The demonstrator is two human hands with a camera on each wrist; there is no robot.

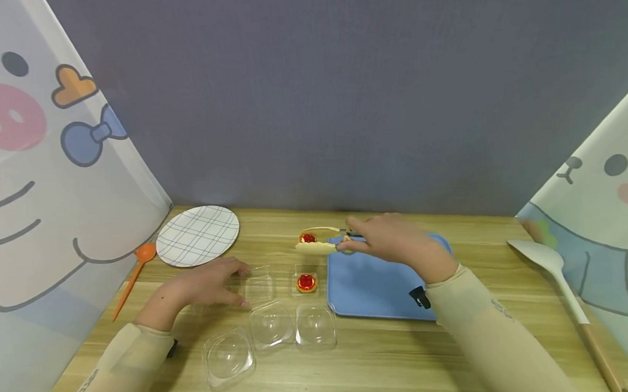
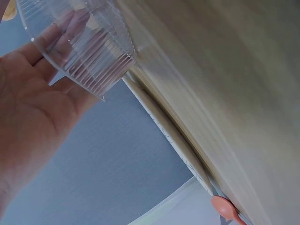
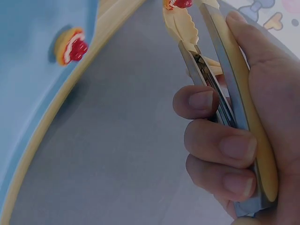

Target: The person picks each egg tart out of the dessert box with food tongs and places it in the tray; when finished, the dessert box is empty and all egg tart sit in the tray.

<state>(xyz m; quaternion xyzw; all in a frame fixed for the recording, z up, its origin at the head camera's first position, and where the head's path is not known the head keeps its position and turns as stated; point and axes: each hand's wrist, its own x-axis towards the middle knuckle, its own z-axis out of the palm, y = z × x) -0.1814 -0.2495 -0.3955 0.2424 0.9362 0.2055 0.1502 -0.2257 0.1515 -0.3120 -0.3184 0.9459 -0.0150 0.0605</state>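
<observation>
My right hand [image 1: 389, 237] grips cream-and-metal tongs [image 3: 225, 61], its fingers curled round the handles. Between the tong tips is a small red-topped tart [image 1: 308, 237], above the table near the tray's left side. Another tart [image 3: 71, 47] lies on the blue tray [image 1: 373, 288] near its edge. My left hand [image 1: 206, 285] is at the left side of a clear plastic cup [image 1: 259, 288], fingers loosely extended; some show through its ribbed wall in the left wrist view. Whether they touch it I cannot tell. Right of that cup, a tart [image 1: 307, 283] sits in a second clear cup.
Three clear domed lids [image 1: 229, 358] lie in front of the cups. A checked plate [image 1: 198, 236] and an orange spoon [image 1: 133, 282] are at the left. A white spatula-like utensil with a wooden handle [image 1: 564, 282] lies far right. A grey wall stands behind the table.
</observation>
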